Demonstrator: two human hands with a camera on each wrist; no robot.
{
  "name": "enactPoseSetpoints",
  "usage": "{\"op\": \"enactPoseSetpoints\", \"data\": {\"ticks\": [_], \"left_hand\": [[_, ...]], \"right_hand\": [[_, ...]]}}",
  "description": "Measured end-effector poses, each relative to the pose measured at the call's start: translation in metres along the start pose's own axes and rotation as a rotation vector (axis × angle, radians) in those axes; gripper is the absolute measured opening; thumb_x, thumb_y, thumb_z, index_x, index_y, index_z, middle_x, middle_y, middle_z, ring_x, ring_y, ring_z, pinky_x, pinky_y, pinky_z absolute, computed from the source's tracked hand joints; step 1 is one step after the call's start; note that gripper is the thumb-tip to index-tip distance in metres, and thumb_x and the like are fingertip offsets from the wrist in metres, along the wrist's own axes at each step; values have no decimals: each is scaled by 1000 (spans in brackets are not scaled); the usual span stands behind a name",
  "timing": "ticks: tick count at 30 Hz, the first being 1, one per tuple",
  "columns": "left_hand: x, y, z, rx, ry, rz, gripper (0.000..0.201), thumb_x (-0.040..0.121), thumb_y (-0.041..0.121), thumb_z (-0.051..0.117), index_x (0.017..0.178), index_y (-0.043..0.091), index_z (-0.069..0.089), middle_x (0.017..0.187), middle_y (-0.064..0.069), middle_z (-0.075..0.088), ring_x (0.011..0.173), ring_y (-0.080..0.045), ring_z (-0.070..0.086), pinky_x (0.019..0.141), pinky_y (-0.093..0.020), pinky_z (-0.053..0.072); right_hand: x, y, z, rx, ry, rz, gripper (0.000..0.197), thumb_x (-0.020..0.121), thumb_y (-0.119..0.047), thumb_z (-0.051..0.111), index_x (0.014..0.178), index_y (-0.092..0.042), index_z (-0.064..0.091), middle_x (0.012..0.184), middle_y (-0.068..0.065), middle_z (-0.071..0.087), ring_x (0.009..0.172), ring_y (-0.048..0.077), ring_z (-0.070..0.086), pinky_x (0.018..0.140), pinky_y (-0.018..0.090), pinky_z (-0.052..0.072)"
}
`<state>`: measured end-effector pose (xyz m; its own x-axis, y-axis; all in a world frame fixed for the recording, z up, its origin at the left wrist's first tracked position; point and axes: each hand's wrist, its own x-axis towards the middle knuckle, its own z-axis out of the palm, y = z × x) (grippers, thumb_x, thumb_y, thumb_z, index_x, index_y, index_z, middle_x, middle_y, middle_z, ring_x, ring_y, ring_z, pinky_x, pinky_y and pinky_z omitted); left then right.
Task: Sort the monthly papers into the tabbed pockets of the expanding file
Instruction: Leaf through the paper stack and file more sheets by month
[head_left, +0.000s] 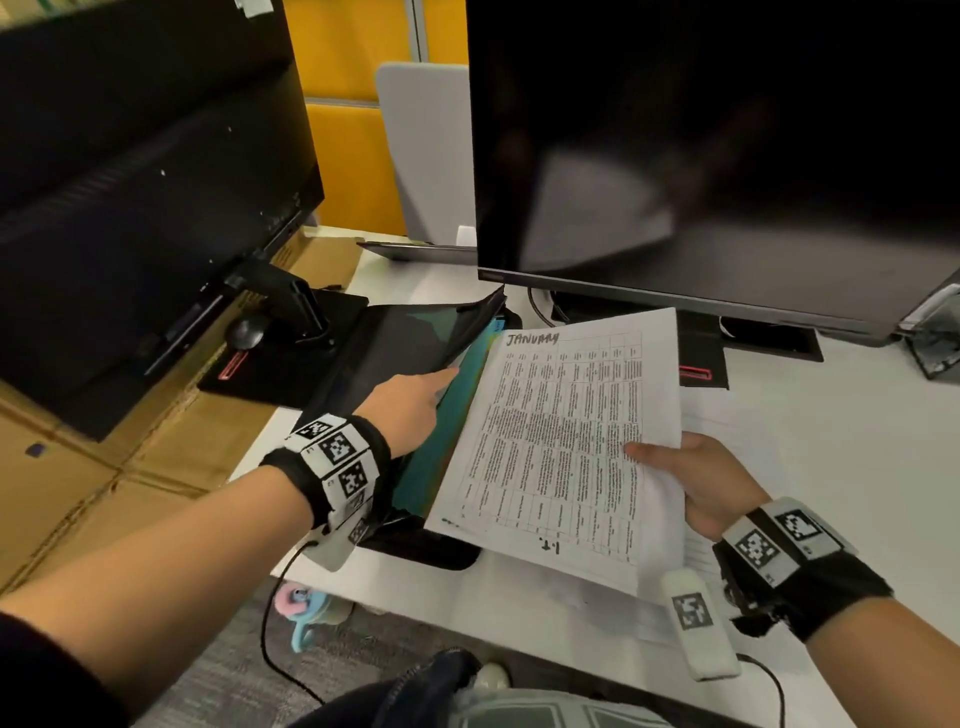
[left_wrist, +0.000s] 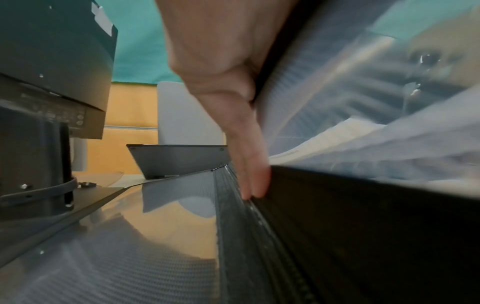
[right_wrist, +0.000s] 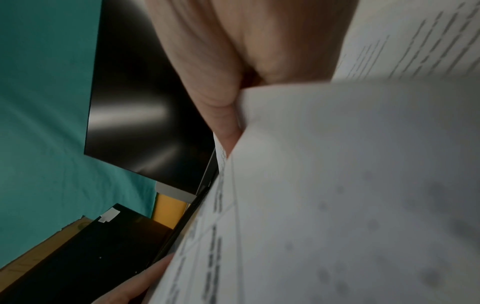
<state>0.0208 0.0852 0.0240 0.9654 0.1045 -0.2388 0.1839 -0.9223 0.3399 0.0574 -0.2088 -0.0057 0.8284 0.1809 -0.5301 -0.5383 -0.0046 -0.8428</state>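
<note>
The black expanding file (head_left: 363, 353) lies open on the desk, with a teal pocket (head_left: 441, 441) showing inside. My left hand (head_left: 410, 400) reaches into it and holds up a black divider flap (head_left: 478, 322). In the left wrist view the thumb (left_wrist: 249, 164) lies outside the flap (left_wrist: 337, 82), and the fingers are hidden behind it. My right hand (head_left: 696, 483) pinches a printed sheet headed JANUARY (head_left: 561, 441) by its right edge, thumb on top. The sheet (right_wrist: 337, 185) slants over the file's right side, its left edge above the teal pocket.
A large dark monitor (head_left: 727, 156) stands right behind the file, and a second monitor (head_left: 130, 182) is at the left with a mouse (head_left: 247, 331) on its base. More papers (head_left: 727, 431) lie on the white desk (head_left: 831, 415). Cardboard boxes (head_left: 78, 493) sit at the left.
</note>
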Motion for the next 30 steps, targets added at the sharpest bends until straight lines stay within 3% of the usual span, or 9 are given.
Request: {"op": "enactPoseSetpoints", "data": {"ticks": [3,7,10,15,18,21,24,26,30], "left_hand": [[-5,-5,3,-36,14,-5,49,101,14,29,147,31,30,133,-9,55,111,-27,58,90,-28,46],[-7,-6,5,-26,10,-3,51,100,12,26,148,32,28,133,-9,55,111,-27,56,90,-30,46],[-6,-3,7,3,-2,-12,55,98,9,26,148,33,25,133,-11,54,108,-30,57,84,-28,44],[-5,1,10,26,-3,-6,56,98,7,29,148,31,26,133,-14,54,109,-33,57,87,-32,45],[-7,6,11,71,-10,22,58,96,5,29,148,31,24,120,-17,61,96,-33,60,80,-35,50],[-11,11,12,110,-20,61,58,95,6,30,147,31,26,118,-16,61,95,-33,60,81,-37,51],[-13,16,12,139,-57,62,61,94,3,29,148,31,24,108,-15,63,74,-25,54,64,-30,42],[-14,21,9,134,-70,54,64,92,1,29,148,32,25,104,-14,63,64,-20,46,59,-29,38],[-13,28,4,158,-75,49,63,92,2,30,148,30,25,102,-13,62,69,-24,53,58,-29,41]], "right_hand": [[5,-4,8,-59,-3,0,22,79,3,66,101,0,66,95,14,72,86,28,69,74,40,55],[8,-22,16,-160,25,-58,16,80,0,67,96,-2,66,97,16,70,87,31,68,79,44,54],[5,-38,19,-195,27,-102,10,82,0,66,91,-4,66,92,12,71,82,26,69,70,38,55],[-2,-44,16,-235,-29,-48,16,81,3,65,97,1,66,91,15,71,78,28,70,62,36,57],[-6,-37,20,-268,-79,-7,21,80,5,65,100,3,65,94,17,71,85,33,69,67,40,58],[1,-32,26,-270,-48,-22,26,78,4,67,103,4,65,99,19,70,88,35,68,79,46,55],[18,-32,31,-256,42,-91,20,77,1,69,97,0,67,99,18,70,88,34,68,84,51,53],[28,-28,38,-279,79,-123,16,75,-3,72,91,-3,68,97,16,70,88,33,68,86,51,53],[30,-9,71,-380,82,-168,10,79,-6,68,89,-4,67,97,17,69,87,32,67,83,49,54]]}}
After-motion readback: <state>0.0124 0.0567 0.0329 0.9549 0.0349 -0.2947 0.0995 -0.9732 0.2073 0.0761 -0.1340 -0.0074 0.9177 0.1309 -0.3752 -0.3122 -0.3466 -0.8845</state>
